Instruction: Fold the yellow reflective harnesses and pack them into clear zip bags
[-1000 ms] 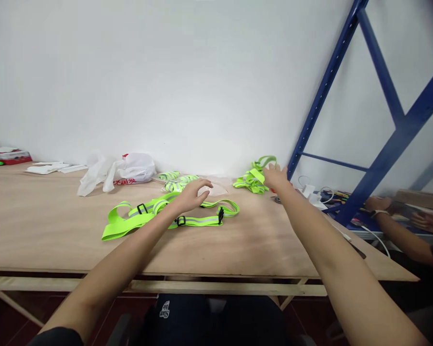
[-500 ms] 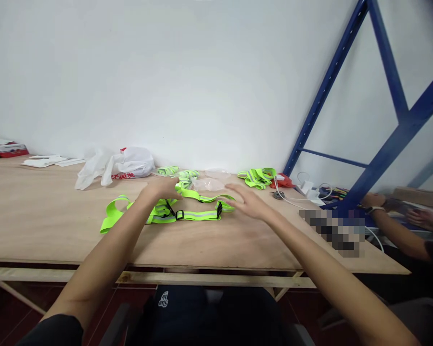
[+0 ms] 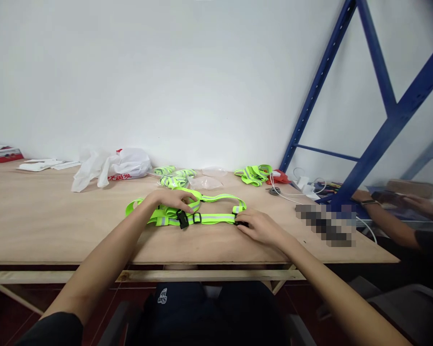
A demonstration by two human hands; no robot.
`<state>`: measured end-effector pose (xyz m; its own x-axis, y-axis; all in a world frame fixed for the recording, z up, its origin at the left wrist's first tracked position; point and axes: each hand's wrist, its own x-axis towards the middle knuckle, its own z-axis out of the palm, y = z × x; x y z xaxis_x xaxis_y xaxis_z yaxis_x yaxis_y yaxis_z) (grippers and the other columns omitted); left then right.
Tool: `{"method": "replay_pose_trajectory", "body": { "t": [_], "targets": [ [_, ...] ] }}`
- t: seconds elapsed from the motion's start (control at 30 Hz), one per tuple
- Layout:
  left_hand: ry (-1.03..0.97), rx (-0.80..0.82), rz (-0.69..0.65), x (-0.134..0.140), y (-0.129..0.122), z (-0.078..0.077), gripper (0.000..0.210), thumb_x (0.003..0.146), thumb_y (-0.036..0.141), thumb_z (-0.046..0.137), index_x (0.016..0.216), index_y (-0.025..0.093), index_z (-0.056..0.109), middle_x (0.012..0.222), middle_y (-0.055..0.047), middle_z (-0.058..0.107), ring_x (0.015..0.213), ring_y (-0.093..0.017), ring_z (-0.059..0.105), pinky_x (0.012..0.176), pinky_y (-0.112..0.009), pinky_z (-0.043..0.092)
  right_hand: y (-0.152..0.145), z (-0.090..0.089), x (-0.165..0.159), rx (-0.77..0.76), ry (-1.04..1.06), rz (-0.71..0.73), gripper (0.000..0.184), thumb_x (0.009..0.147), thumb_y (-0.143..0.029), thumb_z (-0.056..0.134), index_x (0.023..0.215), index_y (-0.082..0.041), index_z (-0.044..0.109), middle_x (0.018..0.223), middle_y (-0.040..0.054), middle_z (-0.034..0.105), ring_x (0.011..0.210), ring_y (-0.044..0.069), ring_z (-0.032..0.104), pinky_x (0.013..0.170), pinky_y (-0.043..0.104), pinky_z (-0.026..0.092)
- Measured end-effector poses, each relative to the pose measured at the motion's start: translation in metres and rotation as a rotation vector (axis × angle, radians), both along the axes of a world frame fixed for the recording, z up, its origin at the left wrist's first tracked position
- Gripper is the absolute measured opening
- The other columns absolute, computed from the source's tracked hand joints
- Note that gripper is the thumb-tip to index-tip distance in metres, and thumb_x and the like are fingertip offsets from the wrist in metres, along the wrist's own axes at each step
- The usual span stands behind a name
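A neon-yellow reflective strap vest [image 3: 216,219] with silver stripes lies on the wooden table in front of me. Its straps are bunched at the left and form a flat loop at the right. My left hand [image 3: 175,198] is curled over the bunched straps, thumb and fingers closing on them. Just below those fingers lies a black buckle [image 3: 182,219], with a black slider [image 3: 197,218] beside it. At the loop's right corner, my right hand [image 3: 260,227] pinches the strap at a dark fitting, which the fingers partly hide.
Behind the vest lie packed reflective straps [image 3: 175,180] and clear plastic bags [image 3: 205,182]. Another strap bundle [image 3: 254,175] sits farther right, near a white cable [image 3: 283,196]. A white plastic bag [image 3: 132,163] is at left. A blue metal frame [image 3: 375,139] and another person's arm [image 3: 389,223] are at right.
Both hands have come down onto the vest. The vest has shifted right and its loop is spread wider. My right hand, formerly apart from the straps, now grips the right corner.
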<state>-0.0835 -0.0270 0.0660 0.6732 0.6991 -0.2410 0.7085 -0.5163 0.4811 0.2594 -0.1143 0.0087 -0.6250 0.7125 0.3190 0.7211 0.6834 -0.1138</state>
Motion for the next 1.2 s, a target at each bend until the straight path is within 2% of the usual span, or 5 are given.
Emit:
{"method": "replay_pose_trajectory", "body": {
  "t": [0.33,0.63,0.77,1.03,1.2],
  "targets": [
    [-0.230,-0.014,-0.071,0.022,0.001,-0.021,0.073,0.097,0.070,0.021,0.148,0.023,0.046,0.148,-0.006,0.053,0.131,-0.025,0.050,0.106,-0.032,0.038,-0.015,-0.014,0.056,-0.108,0.093,-0.290,0.029,0.091,-0.037,0.054,0.112,-0.025,0.070,0.120,0.0095,0.067,0.114,0.028,0.061,0.099,0.042,0.049],
    [-0.041,0.133,-0.118,0.027,-0.006,-0.017,0.089,0.071,0.068,0.071,0.146,0.025,0.048,0.143,-0.009,0.056,0.123,-0.031,0.055,0.097,-0.032,0.042,-0.020,-0.022,0.096,-0.093,0.222,-0.392,0.036,0.084,-0.032,0.052,0.113,-0.021,0.070,0.121,0.0120,0.068,0.114,0.029,0.063,0.104,0.044,0.047],
    [-0.100,0.165,-0.166,0.036,-0.012,-0.018,0.060,0.080,0.059,0.065,0.127,0.023,0.063,0.117,-0.005,0.069,0.101,-0.025,0.063,0.086,-0.029,0.045,-0.014,-0.025,0.099,-0.112,0.209,-0.433,0.037,0.081,-0.029,0.053,0.112,-0.021,0.071,0.120,0.0112,0.070,0.113,0.028,0.064,0.104,0.043,0.047],
    [-0.858,0.038,0.072,0.029,-0.005,-0.009,0.037,0.087,0.050,0.061,0.104,0.017,0.066,0.102,-0.006,0.069,0.093,-0.022,0.064,0.077,-0.030,0.051,-0.005,-0.037,0.114,-0.100,0.168,-0.587,0.041,0.083,-0.027,0.050,0.116,-0.018,0.071,0.123,0.0136,0.069,0.115,0.028,0.064,0.105,0.043,0.046],
    [-1.363,-0.290,0.304,0.021,0.014,-0.009,0.037,0.086,0.050,0.058,0.102,0.017,0.063,0.094,-0.010,0.073,0.081,-0.023,0.070,0.070,-0.033,0.056,-0.020,-0.021,0.068,0.189,-0.007,-0.800,0.039,0.087,-0.033,0.051,0.116,-0.017,0.071,0.136,0.0216,0.060,0.123,0.042,0.057,0.101,0.061,0.043]
  ]
}}
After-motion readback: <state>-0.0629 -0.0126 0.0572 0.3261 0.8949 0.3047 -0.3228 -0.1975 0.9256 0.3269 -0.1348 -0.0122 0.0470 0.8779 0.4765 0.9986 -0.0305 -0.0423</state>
